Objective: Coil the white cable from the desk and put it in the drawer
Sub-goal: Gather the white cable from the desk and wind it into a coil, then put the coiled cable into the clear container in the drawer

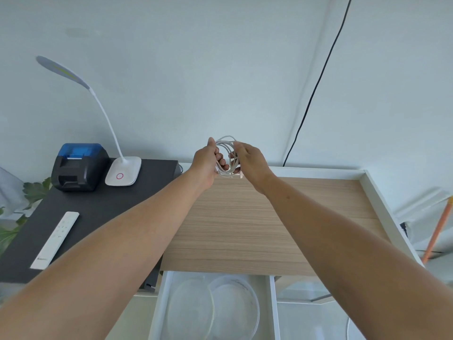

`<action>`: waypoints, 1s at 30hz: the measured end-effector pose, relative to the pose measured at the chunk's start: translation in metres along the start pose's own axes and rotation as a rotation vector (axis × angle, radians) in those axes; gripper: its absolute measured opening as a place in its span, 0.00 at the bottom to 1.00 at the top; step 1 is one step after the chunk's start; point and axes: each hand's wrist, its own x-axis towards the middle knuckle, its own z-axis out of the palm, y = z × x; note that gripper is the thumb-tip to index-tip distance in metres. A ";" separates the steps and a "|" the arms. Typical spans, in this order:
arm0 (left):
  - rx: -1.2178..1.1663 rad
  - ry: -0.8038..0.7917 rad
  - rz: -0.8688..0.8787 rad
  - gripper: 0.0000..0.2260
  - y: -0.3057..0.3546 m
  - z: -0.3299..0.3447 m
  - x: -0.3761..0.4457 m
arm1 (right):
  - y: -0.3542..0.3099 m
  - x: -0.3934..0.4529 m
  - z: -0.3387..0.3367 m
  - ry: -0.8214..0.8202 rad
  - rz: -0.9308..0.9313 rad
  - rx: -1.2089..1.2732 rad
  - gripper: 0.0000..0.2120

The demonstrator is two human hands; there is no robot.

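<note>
The white cable [226, 143] is wound into a small round coil, held in the air above the far edge of the wooden desk top [235, 224]. My left hand [204, 163] grips the coil's left side and my right hand [250, 159] grips its right side. A short end with a plug hangs from the bottom of the coil. Below the desk's near edge a white drawer [157, 307] stands open, with two clear round lids or dishes lying in it.
A dark side table [103, 212] on the left carries a black and blue printer [78, 168], a white desk lamp [123, 171] and a white remote [55, 239]. A black wire [316, 87] runs down the wall. Green leaves stand far left, an orange pole far right.
</note>
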 end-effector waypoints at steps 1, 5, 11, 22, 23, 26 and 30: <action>-0.001 -0.004 -0.004 0.19 0.000 0.000 -0.001 | 0.000 -0.001 0.000 -0.010 0.008 -0.035 0.16; 0.048 -0.024 -0.010 0.19 -0.003 0.001 -0.007 | 0.004 -0.007 -0.001 -0.027 0.038 -0.134 0.12; 0.151 -0.128 -0.041 0.19 -0.014 0.000 -0.015 | 0.005 -0.019 -0.016 0.061 0.127 -0.154 0.10; 0.428 -0.006 0.044 0.17 -0.105 -0.064 -0.051 | 0.074 -0.070 -0.003 -0.159 -0.001 -0.641 0.07; 0.440 0.048 0.046 0.16 -0.119 -0.071 -0.059 | 0.083 -0.077 0.003 -0.205 -0.042 -0.738 0.08; 0.402 0.181 -0.016 0.14 -0.168 -0.079 -0.083 | 0.108 -0.100 0.016 -0.334 -0.098 -0.969 0.07; 0.281 0.238 -0.096 0.10 -0.233 -0.074 -0.112 | 0.145 -0.126 0.011 -0.422 -0.088 -1.042 0.08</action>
